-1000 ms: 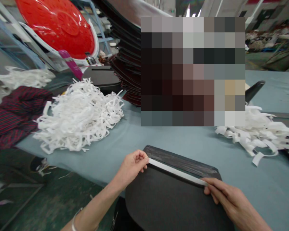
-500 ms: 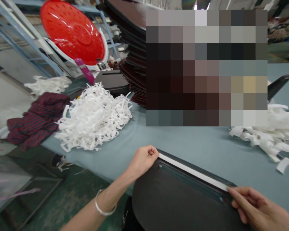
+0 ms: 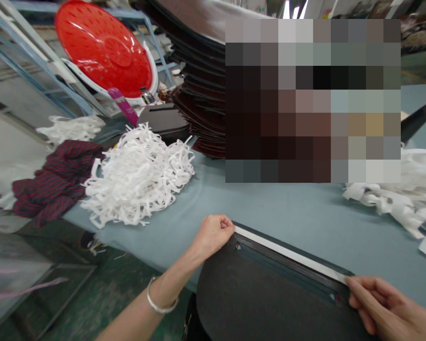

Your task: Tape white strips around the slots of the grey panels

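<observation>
A white strip [image 3: 289,253] stretches along the far edge of a dark, round-cornered panel [image 3: 270,298] at the table's near side. My left hand [image 3: 216,233], fingers pinched, holds the strip's left end at the panel's corner. At the other end, my right hand [image 3: 386,303] pinches the strip between thumb and fingers near the right corner. A narrow slot with a zip-like line runs just below the strip. The panel's lower part is cut off by the picture's bottom edge.
Thin white strips lie heaped [image 3: 138,175] on the blue-grey table [image 3: 234,199], with wider white pieces [image 3: 404,189] at right. Behind stands a tall stack of dark brown sheets [image 3: 202,104]. A red basin [image 3: 106,47] and striped cloth [image 3: 57,177] are at left. A blurred block hides the back middle.
My right hand has shifted slightly right, with the strip's right end still in its fingers. My left hand stays at the corner. The view has moved a little.
</observation>
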`<state>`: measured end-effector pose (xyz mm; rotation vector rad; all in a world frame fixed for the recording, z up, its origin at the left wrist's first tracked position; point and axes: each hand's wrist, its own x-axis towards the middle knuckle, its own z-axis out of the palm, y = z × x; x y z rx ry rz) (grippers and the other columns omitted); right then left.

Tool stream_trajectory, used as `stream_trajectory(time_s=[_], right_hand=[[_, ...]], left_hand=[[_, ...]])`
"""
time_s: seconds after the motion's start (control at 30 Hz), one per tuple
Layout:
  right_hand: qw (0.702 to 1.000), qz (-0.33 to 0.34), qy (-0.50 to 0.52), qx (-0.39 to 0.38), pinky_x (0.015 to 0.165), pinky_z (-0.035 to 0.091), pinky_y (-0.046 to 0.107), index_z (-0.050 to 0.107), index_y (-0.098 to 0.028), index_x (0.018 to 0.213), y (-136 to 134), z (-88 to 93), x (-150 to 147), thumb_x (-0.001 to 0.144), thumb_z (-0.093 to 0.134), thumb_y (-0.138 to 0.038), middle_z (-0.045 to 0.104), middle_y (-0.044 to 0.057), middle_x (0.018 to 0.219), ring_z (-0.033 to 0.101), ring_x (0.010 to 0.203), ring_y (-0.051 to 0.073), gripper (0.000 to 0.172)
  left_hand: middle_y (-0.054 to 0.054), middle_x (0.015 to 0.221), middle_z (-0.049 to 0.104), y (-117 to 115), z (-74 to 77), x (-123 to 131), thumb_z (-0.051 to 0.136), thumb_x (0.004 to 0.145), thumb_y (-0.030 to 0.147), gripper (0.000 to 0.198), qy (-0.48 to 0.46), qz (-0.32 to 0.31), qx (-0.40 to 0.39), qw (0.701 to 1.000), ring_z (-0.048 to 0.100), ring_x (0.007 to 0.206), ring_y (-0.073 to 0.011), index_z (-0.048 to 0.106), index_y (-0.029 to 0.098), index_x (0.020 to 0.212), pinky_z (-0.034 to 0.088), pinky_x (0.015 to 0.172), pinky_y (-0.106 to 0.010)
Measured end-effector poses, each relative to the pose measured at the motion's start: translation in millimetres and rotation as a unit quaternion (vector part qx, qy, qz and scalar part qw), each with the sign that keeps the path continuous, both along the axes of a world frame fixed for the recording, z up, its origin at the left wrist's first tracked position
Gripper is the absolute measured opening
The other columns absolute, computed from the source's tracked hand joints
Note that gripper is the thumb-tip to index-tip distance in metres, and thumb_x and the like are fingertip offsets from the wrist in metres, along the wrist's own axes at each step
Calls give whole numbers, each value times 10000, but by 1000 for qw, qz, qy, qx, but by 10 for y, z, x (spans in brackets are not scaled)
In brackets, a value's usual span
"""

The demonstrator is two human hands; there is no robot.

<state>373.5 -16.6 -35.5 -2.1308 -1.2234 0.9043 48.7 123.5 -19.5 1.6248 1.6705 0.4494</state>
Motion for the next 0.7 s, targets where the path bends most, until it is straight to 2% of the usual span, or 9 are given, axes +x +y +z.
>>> stream_trajectory(time_s=[0.1,0.27,0.33,0.4,0.47,0.57,0.7], right_hand=[[997,20,28,-70,416,407,254,571,-227,632,23,19,23,709,443,-750,523,2,394,495,367,144,544],[997,-28,57,-50,411,348,241,532,-222,640,17,15,-25,742,465,-702,470,-23,363,461,360,128,495],[995,-38,82,-36,420,339,232,522,-218,651,11,44,-79,770,473,-648,465,-38,373,454,362,114,449],[993,-51,102,-22,419,334,222,515,-212,671,22,87,-130,780,493,-585,502,-46,424,455,360,97,389],[991,-72,113,-11,394,310,212,508,-208,693,47,124,-161,775,510,-527,541,-52,485,447,345,81,329],[988,-96,119,-7,367,280,198,490,-208,702,71,144,-171,774,517,-455,542,-69,491,428,318,68,260],[988,-101,121,-3,353,271,192,477,-211,689,60,125,-170,783,514,-388,527,-81,472,420,306,64,204]], left_hand=[[24,569,597,14,-3,3,521,702,250,154,15,7,-2,1000,507,528,-99,645,175,649,328,502,-209],[38,542,562,-4,15,31,520,735,252,142,40,1,-4,999,493,508,-101,616,185,655,326,505,-221],[44,561,551,-51,17,57,530,761,260,106,60,-6,27,998,501,523,-110,598,189,722,343,529,-232],[34,659,577,-115,-2,79,531,798,262,87,82,-31,99,991,531,588,-124,575,193,825,386,588,-247],[1,795,599,-184,-43,90,494,851,245,93,106,-83,195,971,566,721,-154,561,196,892,429,685,-279],[-45,915,603,-289,-116,82,408,911,192,177,163,-159,307,924,554,890,-205,583,188,938,441,803,-334],[-90,1035,605,-434,-160,40,427,913,165,266,243,-215,360,875,544,963,-235,568,162,1137,454,855,-366]])
